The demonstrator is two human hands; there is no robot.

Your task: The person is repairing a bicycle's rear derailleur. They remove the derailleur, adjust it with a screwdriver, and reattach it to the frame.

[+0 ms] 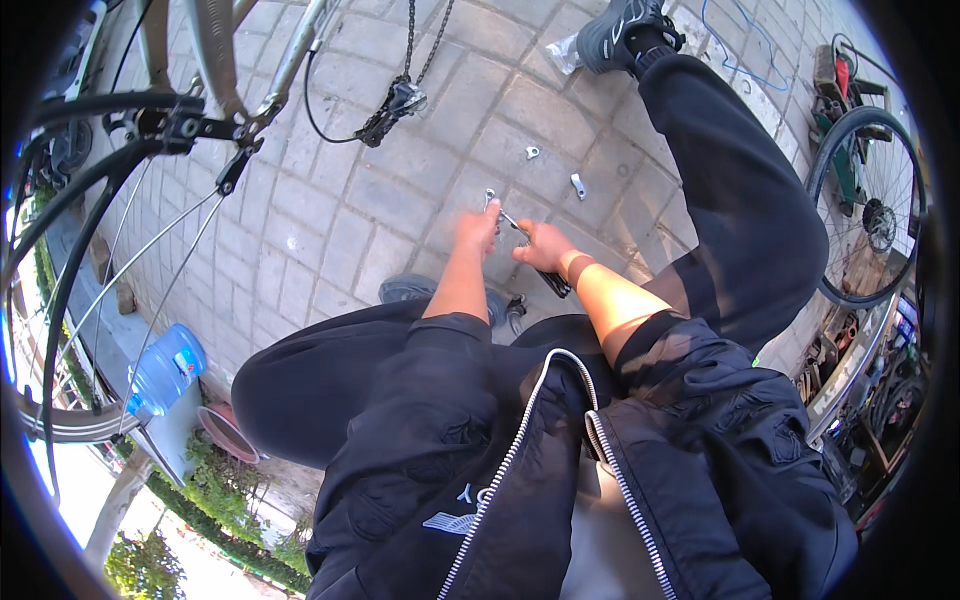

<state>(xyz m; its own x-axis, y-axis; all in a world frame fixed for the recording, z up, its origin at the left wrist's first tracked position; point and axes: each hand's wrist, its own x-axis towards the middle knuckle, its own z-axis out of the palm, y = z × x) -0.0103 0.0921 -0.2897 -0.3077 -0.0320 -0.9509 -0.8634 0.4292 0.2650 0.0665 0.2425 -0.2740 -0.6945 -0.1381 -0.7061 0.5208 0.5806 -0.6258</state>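
My left hand (478, 228) is closed on a small silver metal piece (490, 196), held out over the paving. Just right of it, my right hand (540, 245) grips a metal tool with several black folded parts (557, 282), a slim bar reaching toward my left hand. On the pavers ahead lie a small silver fitting (532, 152) and a longer silver piece (577, 186). Another metal part (516, 312), partly hidden, is between my knees below my hands.
A bicycle frame (226, 70) with a dangling chain and derailleur (400, 105) stands upper left. A water jug (165, 370) and pink basin (228, 432) sit lower left. Right are a loose wheel (822, 190) and piled tools (858, 410). My outstretched leg (730, 180) crosses the paving (320, 250).
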